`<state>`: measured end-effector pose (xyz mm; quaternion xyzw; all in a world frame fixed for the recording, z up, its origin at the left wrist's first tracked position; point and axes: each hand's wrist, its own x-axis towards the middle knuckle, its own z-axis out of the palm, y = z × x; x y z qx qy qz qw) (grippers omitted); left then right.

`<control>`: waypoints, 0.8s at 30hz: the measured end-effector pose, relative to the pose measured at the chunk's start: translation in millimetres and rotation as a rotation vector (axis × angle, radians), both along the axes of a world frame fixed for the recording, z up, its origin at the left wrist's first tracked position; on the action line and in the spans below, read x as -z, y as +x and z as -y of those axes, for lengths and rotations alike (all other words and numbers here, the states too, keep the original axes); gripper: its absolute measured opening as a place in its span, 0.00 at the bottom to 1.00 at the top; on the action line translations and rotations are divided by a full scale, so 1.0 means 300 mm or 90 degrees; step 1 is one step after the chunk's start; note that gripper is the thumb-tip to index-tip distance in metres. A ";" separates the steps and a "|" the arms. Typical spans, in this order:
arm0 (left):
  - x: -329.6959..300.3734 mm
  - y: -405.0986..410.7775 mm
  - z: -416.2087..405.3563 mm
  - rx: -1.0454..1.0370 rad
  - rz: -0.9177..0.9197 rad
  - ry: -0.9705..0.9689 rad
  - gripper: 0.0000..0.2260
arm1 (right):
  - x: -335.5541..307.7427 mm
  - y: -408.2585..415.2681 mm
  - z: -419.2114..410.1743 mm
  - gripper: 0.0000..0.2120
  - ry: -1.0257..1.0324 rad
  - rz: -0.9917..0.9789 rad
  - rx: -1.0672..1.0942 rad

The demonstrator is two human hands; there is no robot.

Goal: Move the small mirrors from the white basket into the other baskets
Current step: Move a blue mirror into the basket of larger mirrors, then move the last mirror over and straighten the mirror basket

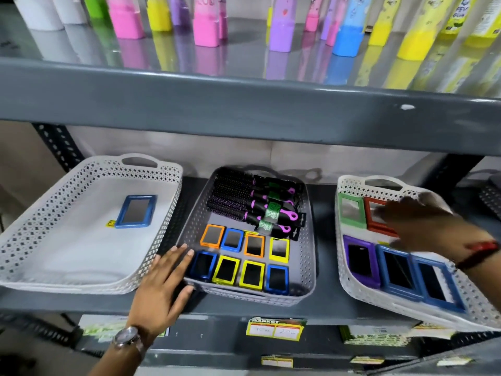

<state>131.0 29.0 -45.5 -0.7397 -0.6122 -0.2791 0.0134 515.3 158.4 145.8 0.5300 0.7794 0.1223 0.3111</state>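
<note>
A white basket on the left of the shelf holds one blue-framed mirror. The grey basket in the middle holds several small mirrors in orange, blue and yellow frames. A second white basket on the right holds larger mirrors: green, red, purple and two blue. My left hand lies flat, fingers spread, on the grey basket's front left corner. My right hand hovers blurred over the red mirror, fingers spread; no grip shows.
Several black and purple hairbrushes fill the back of the grey basket. The grey upper shelf board hangs low overhead, carrying rows of coloured bottles. Yellow price tags line the shelf's front edge.
</note>
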 end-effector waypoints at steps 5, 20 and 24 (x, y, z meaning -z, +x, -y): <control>0.000 -0.007 0.013 -0.002 -0.007 -0.008 0.24 | -0.019 -0.574 -0.018 0.15 0.052 -0.348 -0.331; 0.012 -0.042 0.001 0.048 -0.047 0.069 0.22 | 0.413 -1.395 -0.269 0.42 -0.224 -0.388 -0.274; 0.011 -0.045 0.004 0.037 -0.044 0.067 0.21 | 0.528 -1.473 -0.269 0.37 -0.243 -0.525 -0.165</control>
